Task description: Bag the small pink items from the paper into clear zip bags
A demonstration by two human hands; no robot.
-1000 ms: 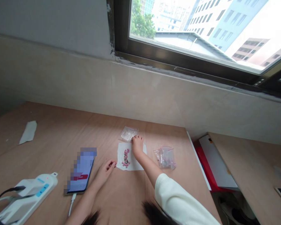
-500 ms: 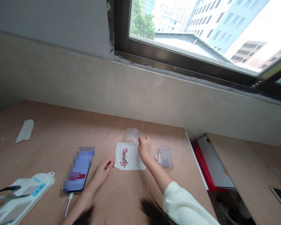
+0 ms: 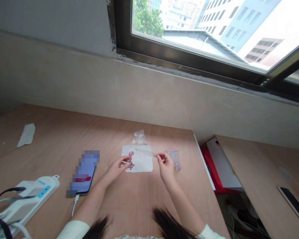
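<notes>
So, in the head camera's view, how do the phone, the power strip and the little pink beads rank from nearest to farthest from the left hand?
From the left hand:
1. Pink beads: right at its fingertips, on the white paper.
2. Phone: to its left.
3. Power strip: farther left, beyond the phone.

Beads (image 3: 131,153): pink, some darker, clustered at the left hand (image 3: 117,166)
Bag (image 3: 148,152): clear, jutting leftward from the right hand (image 3: 166,167)
Paper (image 3: 143,164): white, flat, between both hands
</notes>
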